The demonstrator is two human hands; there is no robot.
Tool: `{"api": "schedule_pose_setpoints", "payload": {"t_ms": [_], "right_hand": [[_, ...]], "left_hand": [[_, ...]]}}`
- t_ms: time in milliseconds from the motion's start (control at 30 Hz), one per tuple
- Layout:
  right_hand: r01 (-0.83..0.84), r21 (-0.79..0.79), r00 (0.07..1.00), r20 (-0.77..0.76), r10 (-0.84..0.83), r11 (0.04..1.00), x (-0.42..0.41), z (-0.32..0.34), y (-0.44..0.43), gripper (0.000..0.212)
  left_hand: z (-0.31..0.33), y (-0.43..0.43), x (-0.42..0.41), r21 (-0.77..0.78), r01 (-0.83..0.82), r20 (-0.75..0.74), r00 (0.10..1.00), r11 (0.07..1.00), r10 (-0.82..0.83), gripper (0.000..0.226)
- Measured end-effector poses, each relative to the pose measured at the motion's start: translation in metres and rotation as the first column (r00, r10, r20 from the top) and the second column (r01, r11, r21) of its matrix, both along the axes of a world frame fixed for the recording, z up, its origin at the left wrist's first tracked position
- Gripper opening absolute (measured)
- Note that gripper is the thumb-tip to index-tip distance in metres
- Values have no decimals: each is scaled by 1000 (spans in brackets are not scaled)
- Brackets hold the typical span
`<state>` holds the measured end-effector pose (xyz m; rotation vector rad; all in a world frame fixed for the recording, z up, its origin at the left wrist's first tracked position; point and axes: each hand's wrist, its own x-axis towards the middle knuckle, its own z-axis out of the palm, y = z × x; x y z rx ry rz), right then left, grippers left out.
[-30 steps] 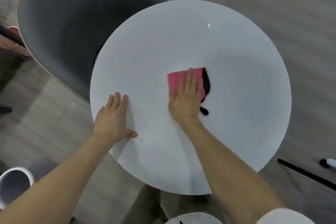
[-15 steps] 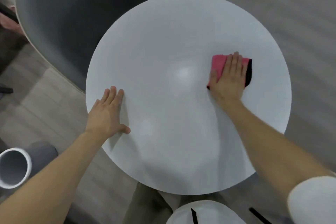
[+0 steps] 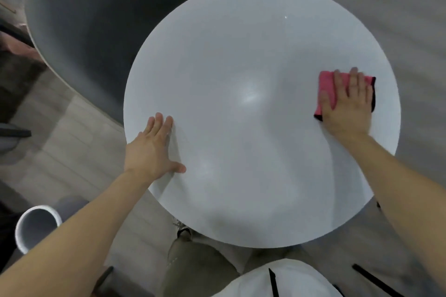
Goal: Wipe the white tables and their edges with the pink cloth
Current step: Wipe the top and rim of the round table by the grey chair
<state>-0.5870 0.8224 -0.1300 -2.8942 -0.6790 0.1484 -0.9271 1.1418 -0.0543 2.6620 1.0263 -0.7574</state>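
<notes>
- A pale wood-look plank floor (image 3: 79,132) lies under a round white table (image 3: 241,67). A dark grey rounded seat or top (image 3: 108,31) stands at the table's 10 o'clock, and a grey open tube (image 3: 36,226) stands at 8 o'clock, well apart from the table.
- The pink cloth (image 3: 327,89) is folded into a small flat pad with a black trim along its edge, which shows at the pad's 3 o'clock and 7 o'clock.
- The pad lies flat on the tabletop at 3 o'clock, near the rim.
- The right hand (image 3: 347,108) presses flat on it with the fingers (image 3: 354,84) straight and close together, gripping nothing. Their tips reach the pad's 12 o'clock edge, and pink shows past the thumb at 9 o'clock.
- The left hand (image 3: 152,147) rests flat at the table's 8 o'clock rim, fingers straight, thumb spread, holding nothing.
</notes>
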Motion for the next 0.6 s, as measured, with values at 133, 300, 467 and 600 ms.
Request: {"api": "schedule_pose_setpoints", "payload": {"t_ms": [133,300,467,600], "right_hand": [[308,-47,951,28,-307,950,-45,-1,45,75],[-44,76,999,18,43,996,-261,6,217,73],[-250,127,968,20,249,960,-357,5,215,64],[141,-79,990,30,-139,987,-364,6,53,69]], "left_hand": [[-2,5,-4,5,110,30,993,994,-110,149],[0,43,-37,49,258,257,930,965,-262,40],[-20,86,-89,128,440,401,796,889,-452,14],[-32,90,-99,38,487,437,778,873,-452,23]]}}
